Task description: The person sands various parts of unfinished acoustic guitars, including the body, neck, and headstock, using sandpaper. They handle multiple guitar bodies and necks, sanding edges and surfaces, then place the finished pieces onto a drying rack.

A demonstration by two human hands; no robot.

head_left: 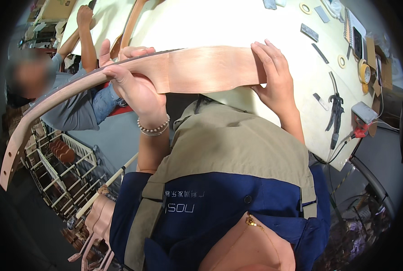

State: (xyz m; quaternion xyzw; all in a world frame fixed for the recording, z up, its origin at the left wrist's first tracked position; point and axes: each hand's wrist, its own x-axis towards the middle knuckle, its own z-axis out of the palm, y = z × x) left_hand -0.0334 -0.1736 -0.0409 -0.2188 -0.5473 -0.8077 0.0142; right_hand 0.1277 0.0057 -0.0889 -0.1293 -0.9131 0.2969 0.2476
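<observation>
A bare, unvarnished wooden ukulele is held edge-on across my front, its pale side facing me. Its neck runs off to the left and ends in a headstock with several drilled holes. Where the neck meets the body, my left hand is closed around it, thumb on the near side and fingers over the far side; a beaded bracelet is on that wrist. At the other end, my right hand grips the body's bottom end, fingers on the upper edge and thumb below. The top and back are mostly out of sight.
A white table lies beyond, carrying sanding blocks, tape rolls, a black air gun and a notebook. Another person sits at left, near another instrument. Racks with wooden bodies stand lower left.
</observation>
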